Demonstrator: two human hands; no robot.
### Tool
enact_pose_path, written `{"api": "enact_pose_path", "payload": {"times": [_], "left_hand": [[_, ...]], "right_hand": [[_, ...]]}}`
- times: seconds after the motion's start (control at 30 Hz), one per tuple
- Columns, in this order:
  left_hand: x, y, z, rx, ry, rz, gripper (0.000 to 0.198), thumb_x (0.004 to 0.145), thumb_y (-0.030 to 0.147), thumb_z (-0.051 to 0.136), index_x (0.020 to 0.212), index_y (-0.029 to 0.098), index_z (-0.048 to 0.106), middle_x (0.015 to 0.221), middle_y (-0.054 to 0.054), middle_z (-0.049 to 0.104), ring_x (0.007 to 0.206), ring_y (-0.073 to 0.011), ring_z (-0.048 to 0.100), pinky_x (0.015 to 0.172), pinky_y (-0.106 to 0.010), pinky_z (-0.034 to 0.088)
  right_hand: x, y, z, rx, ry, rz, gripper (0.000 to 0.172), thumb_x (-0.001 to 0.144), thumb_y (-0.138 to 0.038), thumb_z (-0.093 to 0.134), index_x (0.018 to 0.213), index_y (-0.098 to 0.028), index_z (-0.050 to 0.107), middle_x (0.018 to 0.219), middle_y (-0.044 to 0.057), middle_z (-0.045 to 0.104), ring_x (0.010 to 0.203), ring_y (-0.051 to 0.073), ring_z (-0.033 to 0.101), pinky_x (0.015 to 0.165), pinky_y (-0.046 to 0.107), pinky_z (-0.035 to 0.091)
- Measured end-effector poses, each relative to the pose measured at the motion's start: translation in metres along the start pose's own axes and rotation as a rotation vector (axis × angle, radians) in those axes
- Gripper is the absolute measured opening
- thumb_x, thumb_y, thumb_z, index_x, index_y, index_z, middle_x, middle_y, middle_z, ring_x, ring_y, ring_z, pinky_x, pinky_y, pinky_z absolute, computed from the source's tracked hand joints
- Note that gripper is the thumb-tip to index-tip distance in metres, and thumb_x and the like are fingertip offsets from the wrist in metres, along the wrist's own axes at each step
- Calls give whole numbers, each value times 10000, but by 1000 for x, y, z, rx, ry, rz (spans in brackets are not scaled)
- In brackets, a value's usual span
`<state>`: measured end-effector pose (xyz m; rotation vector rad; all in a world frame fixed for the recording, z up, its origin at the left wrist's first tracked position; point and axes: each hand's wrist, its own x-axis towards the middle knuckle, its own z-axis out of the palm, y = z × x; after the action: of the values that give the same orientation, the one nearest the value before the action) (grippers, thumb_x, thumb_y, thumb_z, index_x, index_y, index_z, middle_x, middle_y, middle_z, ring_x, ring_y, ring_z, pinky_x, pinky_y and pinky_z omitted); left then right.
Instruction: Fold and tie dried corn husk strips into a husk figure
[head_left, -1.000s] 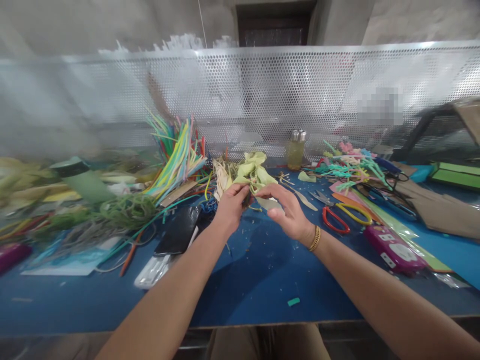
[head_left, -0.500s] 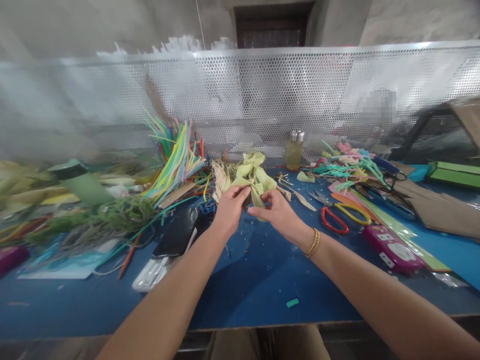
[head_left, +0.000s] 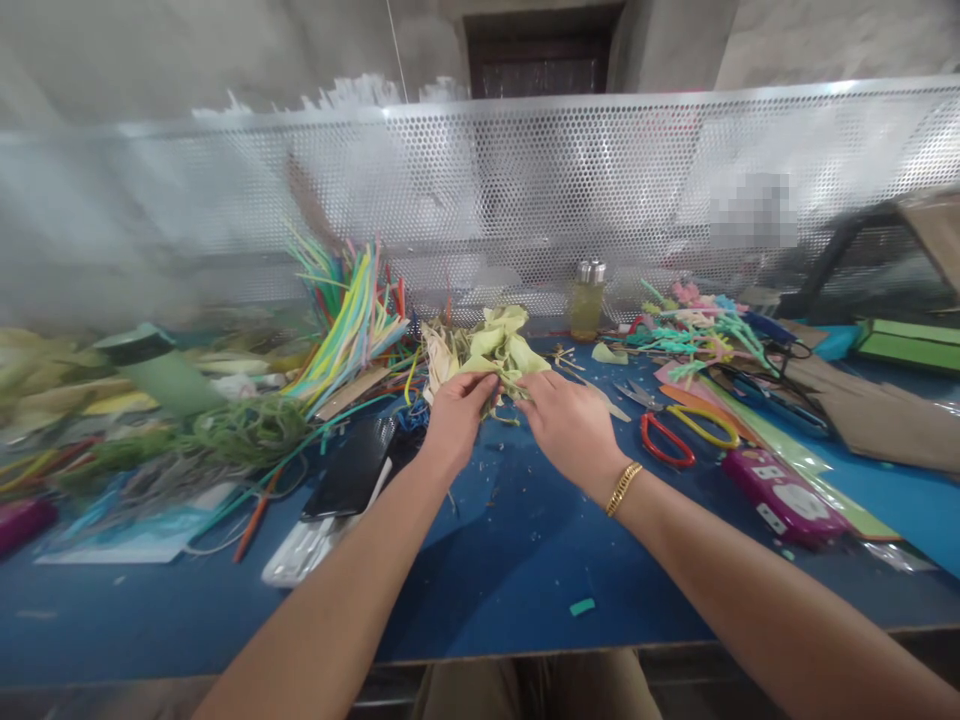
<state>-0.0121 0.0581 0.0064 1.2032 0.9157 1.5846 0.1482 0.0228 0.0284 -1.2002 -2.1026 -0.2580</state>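
Both hands work at a bunch of pale green crumpled leaf-like pieces (head_left: 504, 345) above the middle of the blue table. My left hand (head_left: 459, 415) pinches the bunch from its left side, thumb and fingers pressed together. From the right, my right hand (head_left: 562, 415) closes its fingers on the bunch's lower edge; its back faces me and hides part of the fingertips. Beige dry-looking pieces (head_left: 437, 355) stand just behind my left hand. Red-and-yellow-handled scissors (head_left: 667, 437) lie open to the right of my right hand.
A black phone (head_left: 352, 470) rests left of my left forearm. Behind it lean colourful pipe cleaners (head_left: 352, 320). A jar with a metal lid (head_left: 587, 300) stands at the back. On the right sit a purple case (head_left: 781, 497) and coloured sheets. A perforated metal panel (head_left: 540, 190) borders the table.
My right hand has turned palm-down and its fingers have closed onto the leaf-like bunch. The lower strip that hung between the hands is now folded up or hidden. My left hand keeps its pinch.
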Motion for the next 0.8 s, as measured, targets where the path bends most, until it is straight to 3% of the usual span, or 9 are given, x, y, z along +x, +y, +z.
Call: {"api": "enact_pose_path", "payload": {"times": [0.13,0.33,0.57,0.8], "left_hand": [[-1,1,0,61,15,8,241,662,320,775,829,157,716,722,-21,656,651,-123,558,651,-258,442],[-7,6,6,65,-25,-19,212,670,317,775,798,159,712,707,-15,649,671,-122,567,682,-260,453],[-12,8,9,59,-86,-56,203,685,336,773,794,171,729,743,-22,662,697,-117,579,704,-254,466],[-14,8,12,-61,-52,-132,322,599,282,835,888,176,743,831,-33,699,753,-129,620,759,-282,491]], "right_hand": [[3,3,-4,-23,7,-44,199,958,-281,473,894,-200,643,824,89,651,711,188,565,648,323,372],[9,9,-7,176,93,-80,210,951,-257,491,917,-210,693,881,72,642,830,189,570,759,324,416],[9,19,5,539,200,81,88,876,-250,598,855,-225,680,840,25,675,801,163,601,755,305,450],[9,17,9,596,203,249,87,820,-247,613,743,-207,615,736,1,635,678,131,544,636,257,410]]}}
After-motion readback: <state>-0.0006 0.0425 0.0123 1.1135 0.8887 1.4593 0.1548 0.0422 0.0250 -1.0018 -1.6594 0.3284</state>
